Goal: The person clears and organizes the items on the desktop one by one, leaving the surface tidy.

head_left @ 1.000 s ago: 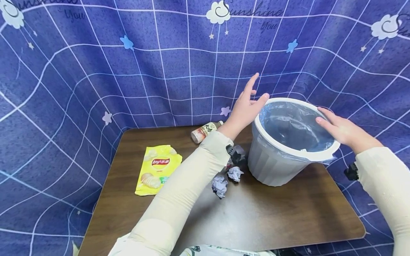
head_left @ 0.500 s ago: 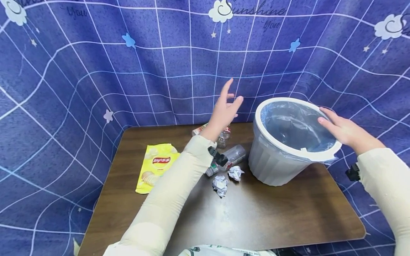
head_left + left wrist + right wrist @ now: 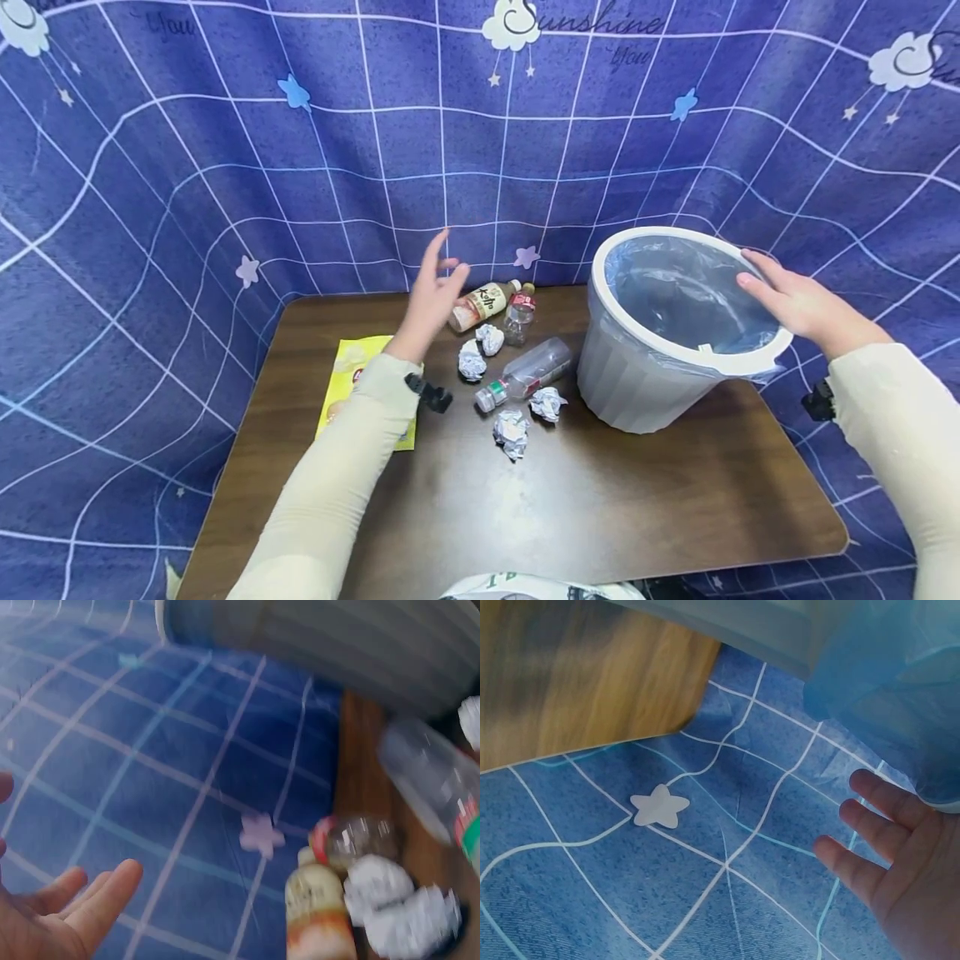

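Observation:
My left hand (image 3: 431, 304) hovers with nothing in it over the back left of the table, left of the bottles, its fingers spread. In the left wrist view the fingers (image 3: 105, 900) stand apart from everything. My right hand (image 3: 813, 308) is at the right rim of the grey trash can (image 3: 637, 383), fingers loosely straight. The right wrist view shows these fingers (image 3: 881, 832) outside the can, beside the blue-tinted bag. A clear plastic bag lines the can. Nearest the left hand are a labelled drink bottle (image 3: 483, 304) and a yellow chip bag (image 3: 345, 371), partly hidden by the left arm.
Between chip bag and can lie several crumpled paper balls (image 3: 472, 361), a small clear bottle (image 3: 519, 315) with a red label and a larger clear bottle (image 3: 543, 367) on its side. A blue curtain (image 3: 375, 167) hangs behind the wooden table (image 3: 637, 517).
My left hand has moved left, away from the trash can, uncovering the bottles and two paper balls. My right hand has stayed at the rim.

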A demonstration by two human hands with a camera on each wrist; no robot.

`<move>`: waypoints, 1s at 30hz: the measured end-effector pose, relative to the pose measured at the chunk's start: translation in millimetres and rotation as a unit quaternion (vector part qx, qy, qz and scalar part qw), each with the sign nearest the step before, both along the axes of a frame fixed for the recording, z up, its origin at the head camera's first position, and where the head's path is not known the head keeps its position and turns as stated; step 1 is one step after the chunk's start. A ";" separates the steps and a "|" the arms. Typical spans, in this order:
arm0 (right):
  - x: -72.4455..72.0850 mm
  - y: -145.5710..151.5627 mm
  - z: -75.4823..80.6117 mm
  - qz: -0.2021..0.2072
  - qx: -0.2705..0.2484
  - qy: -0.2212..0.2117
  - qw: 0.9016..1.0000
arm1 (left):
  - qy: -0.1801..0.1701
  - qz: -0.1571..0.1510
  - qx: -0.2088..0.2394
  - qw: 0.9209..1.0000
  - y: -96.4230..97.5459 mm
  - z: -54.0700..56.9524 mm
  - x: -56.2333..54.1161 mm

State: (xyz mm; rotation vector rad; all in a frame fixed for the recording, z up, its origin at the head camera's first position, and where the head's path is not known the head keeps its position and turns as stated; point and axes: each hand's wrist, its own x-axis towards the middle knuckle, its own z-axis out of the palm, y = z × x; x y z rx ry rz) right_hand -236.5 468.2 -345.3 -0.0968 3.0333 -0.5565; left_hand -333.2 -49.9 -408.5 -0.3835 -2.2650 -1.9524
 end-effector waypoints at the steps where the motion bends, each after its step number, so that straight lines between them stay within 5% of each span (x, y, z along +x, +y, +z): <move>1: -0.3 -0.5 -0.3 0.001 0.000 0.001 1.000 | -0.001 0.005 0.001 1.000 -10.2 -6.0 -0.3; 10: 0.4 1.4 -0.2 -0.003 0.000 0.003 1.000 | -0.029 0.053 0.006 0.998 -88.9 -52.1 2.7; 20: -2.0 -1.2 1.0 -0.003 -0.001 0.000 1.000 | -0.097 0.103 -0.006 0.990 -153.3 -82.3 44.4; 24: -1.5 1.2 1.6 -0.005 -0.006 0.002 1.000 | -0.098 0.136 -0.005 0.986 -177.3 -114.8 44.3; 30: -2.7 2.2 0.2 -0.008 -0.014 0.002 1.000 | -0.128 0.195 -0.072 0.970 -207.4 -157.0 49.4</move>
